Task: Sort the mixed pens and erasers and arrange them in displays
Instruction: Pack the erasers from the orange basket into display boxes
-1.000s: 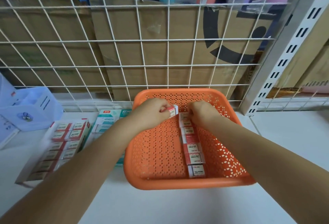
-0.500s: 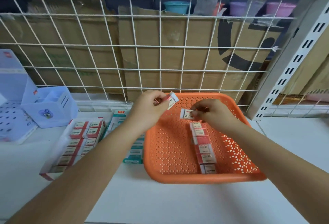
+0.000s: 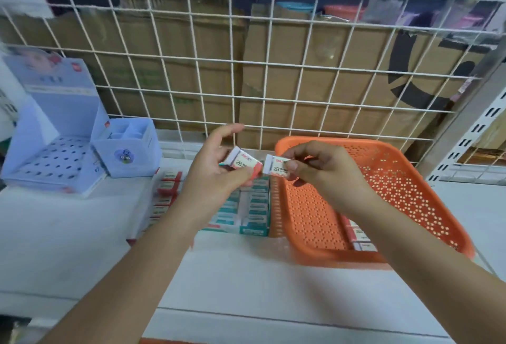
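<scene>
Here the white surface [image 3: 82,234] carries an orange basket [image 3: 328,254] on the right, with a few loose erasers [image 3: 358,237] in its near corner. Teal boxes [image 3: 252,212], probably erasers though blur hides the labels, lie just beside its left wall. Above them the left hand [image 3: 216,176] pinches a 2B eraser [image 3: 243,164]. The right hand [image 3: 325,176] pinches a second eraser [image 3: 278,168], nearly touching the first. A slack pinch could drop one among the wrong kind. Since half a second ago, both hands have shifted left off the basket.
</scene>
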